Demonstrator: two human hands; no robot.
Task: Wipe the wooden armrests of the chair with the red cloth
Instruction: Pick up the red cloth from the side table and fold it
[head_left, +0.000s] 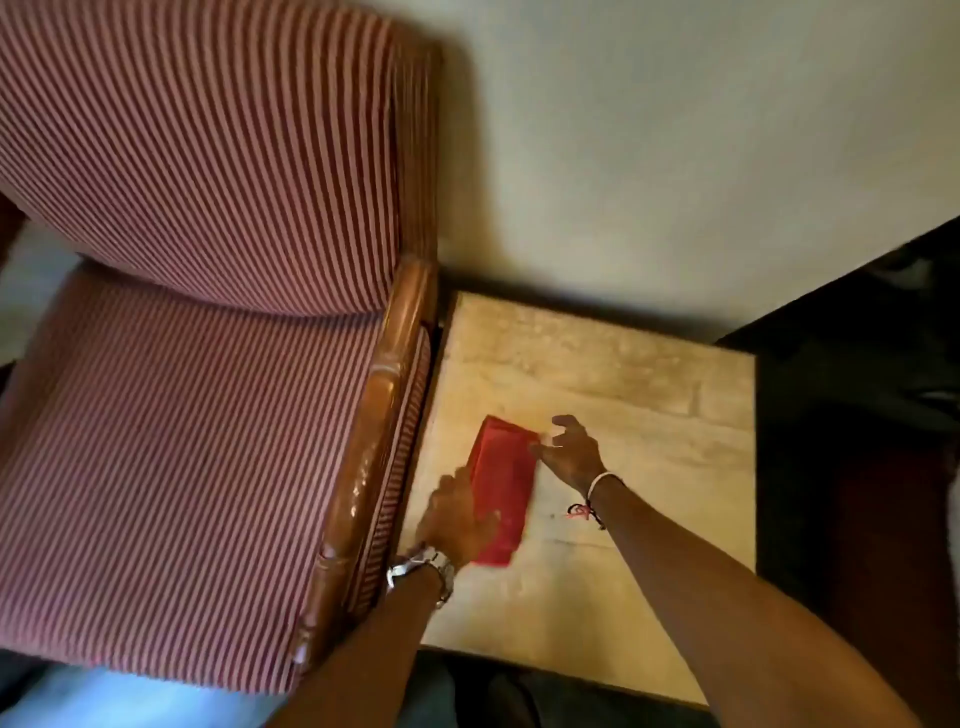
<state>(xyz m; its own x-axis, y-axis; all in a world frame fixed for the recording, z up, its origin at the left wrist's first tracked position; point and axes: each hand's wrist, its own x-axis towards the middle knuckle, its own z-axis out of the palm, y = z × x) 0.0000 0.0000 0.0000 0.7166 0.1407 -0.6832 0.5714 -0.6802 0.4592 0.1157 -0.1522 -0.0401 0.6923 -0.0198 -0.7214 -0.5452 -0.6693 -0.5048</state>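
Note:
A folded red cloth (503, 488) lies flat on a pale side table (649, 426) to the right of the chair. My left hand (457, 517) rests on the cloth's near left edge, thumb over the fabric, gripping it. My right hand (569, 449) touches the cloth's far right corner with the fingers spread. The chair's glossy wooden armrest (371, 447) runs along the table's left side, just left of my left wrist. The chair's other armrest is out of view.
The chair has a red-and-white striped seat (171, 467) and backrest (208, 156). A cream wall (675, 130) stands behind the table. Dark furniture (857, 415) borders the table on the right. My left wrist carries a metal watch (423, 569).

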